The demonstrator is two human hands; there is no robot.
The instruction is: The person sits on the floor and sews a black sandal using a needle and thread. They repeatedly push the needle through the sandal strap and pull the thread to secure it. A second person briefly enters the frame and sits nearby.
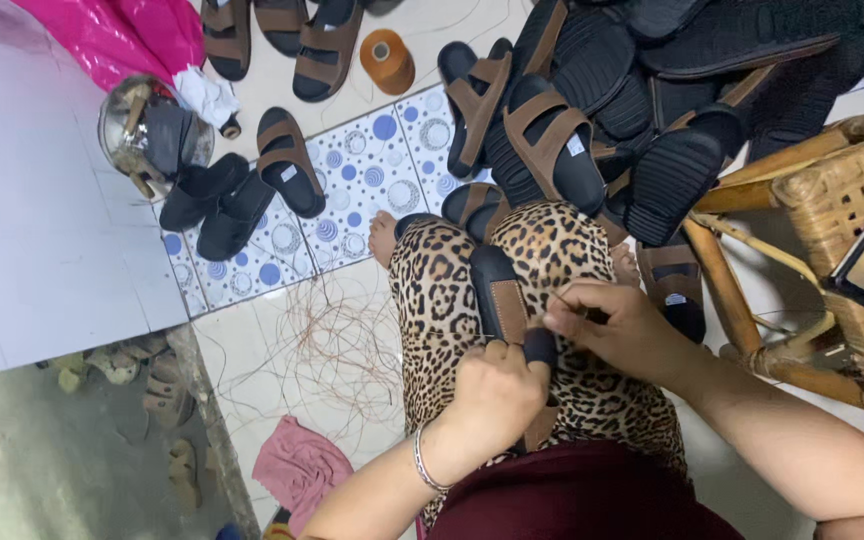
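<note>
Left hand [497, 390] grips black-and-brown sandal [505, 300]; right hand [620, 330] pinches thread [564, 300].

Your sandal [500, 290]: black sole, tan strap. Your trousers [442, 290]: leopard print; top [582, 500] maroon. Pile [632, 90]: black soles, brown straps. Spool [388, 60] orange. Tiles [352, 190]: white with blue dots and rings. Bag [112, 35] hot pink, rag [297, 465] dusty pink. Stool [832, 200] tan wicker. Bracelet [422, 465] silver.

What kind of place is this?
Probably a small home workshop for sandal making: a heap of brown-strapped sandals, a spool of orange thread and loose thread offcuts lie on the tiled floor.
</note>
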